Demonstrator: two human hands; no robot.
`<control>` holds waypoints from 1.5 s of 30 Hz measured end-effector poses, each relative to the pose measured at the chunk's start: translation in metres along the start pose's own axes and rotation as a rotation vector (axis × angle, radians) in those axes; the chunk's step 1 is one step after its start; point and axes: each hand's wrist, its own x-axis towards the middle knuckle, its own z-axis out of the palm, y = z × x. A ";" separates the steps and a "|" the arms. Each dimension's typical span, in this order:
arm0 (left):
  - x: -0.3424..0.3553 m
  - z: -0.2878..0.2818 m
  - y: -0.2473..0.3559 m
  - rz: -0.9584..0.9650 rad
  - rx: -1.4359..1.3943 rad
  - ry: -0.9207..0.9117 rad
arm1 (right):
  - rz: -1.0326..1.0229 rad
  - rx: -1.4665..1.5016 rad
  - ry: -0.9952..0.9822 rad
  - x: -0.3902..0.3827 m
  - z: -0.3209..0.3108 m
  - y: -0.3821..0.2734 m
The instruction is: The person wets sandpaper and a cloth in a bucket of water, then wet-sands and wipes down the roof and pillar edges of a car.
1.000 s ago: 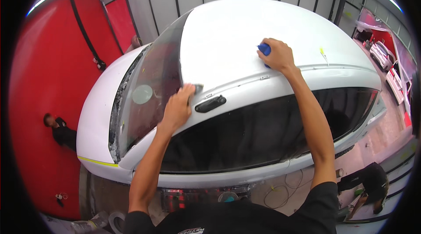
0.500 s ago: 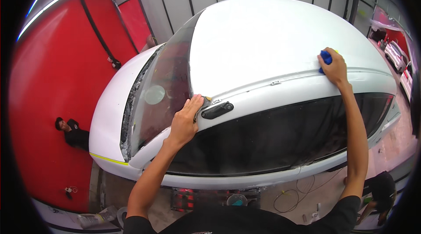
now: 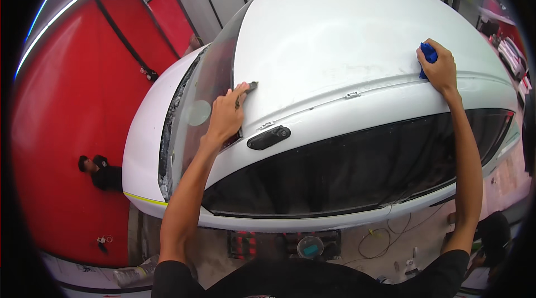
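Note:
In front of me is a white car with its roof (image 3: pixel 335 24) and dark side window (image 3: pixel 335 175) towards me. My left hand (image 3: pixel 225 115) is at the roof's front edge beside the windshield (image 3: pixel 209 86), closed on a small dark grey pad or cloth (image 3: pixel 253 86) that sticks out past the fingertips. Over at the right, my right hand (image 3: pixel 441 70) grips a crumpled blue cloth (image 3: pixel 429 53) against the roof, above the seam along its side. Faint greyish smears show on the roof between the hands.
A black bracket-like part (image 3: pixel 269 138) is on the frame by the window's front corner. Below the car are a bucket (image 3: pixel 310 248), a red-and-black platform (image 3: pixel 243 245) and a looped hose (image 3: pixel 374 244). A person in black (image 3: pixel 105 175) stands beyond the hood; another crouches at lower right.
My left hand has moved up and slightly left, from beside the black part onto the roof's front edge. The right hand with the blue cloth has shifted slightly up and right. The view has shifted.

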 end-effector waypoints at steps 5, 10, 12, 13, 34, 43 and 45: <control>-0.050 0.010 0.021 0.181 -0.108 0.031 | 0.118 0.007 -0.017 -0.009 -0.008 0.016; -0.029 0.003 0.017 0.118 -0.030 0.022 | 0.059 -0.094 0.035 -0.004 -0.001 0.001; 0.001 -0.005 0.000 -0.033 0.042 -0.044 | 0.057 -0.065 0.014 -0.003 0.006 0.000; 0.004 -0.003 0.000 0.004 0.031 -0.020 | 0.058 -0.049 0.037 -0.002 0.007 0.006; -0.008 0.000 0.009 0.030 -0.008 -0.004 | 0.153 -0.113 -0.007 -0.002 0.003 0.002; -0.037 0.015 0.021 0.000 0.007 0.086 | 0.161 -0.159 0.004 -0.006 0.002 0.005; 0.002 0.007 0.020 -0.140 0.071 0.032 | 0.127 -0.152 0.056 -0.004 0.005 0.004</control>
